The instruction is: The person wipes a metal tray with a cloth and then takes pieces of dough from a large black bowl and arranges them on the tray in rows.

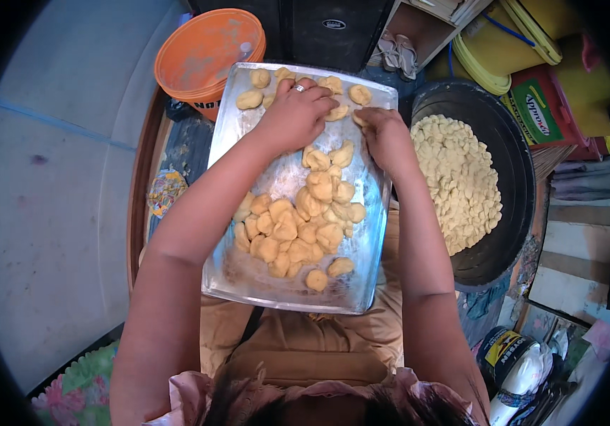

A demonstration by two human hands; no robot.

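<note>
A metal baking tray point(248, 273) rests on my lap, bearing a heap of pale yellow dough pieces point(283, 231) in its near half. Separate rounded dough lumps point(250, 99) lie along its far end. My left hand point(296, 117), with a ring on one finger, is curled over the far lumps; its fingertips press on a dough piece point(337, 112). Close to the tray's far right edge, my right hand point(388, 138) pinches another dough piece point(359, 117) between thumb and fingers. My palms hide part of the far row.
A large black basin point(514, 181) full of small dough pieces point(457, 184) stands right of the tray. An orange bucket point(209, 53) is at the far left. Yellow buckets point(486, 53) and a red box point(546, 106) are stacked far right. A pale wall point(49, 184) bounds the left.
</note>
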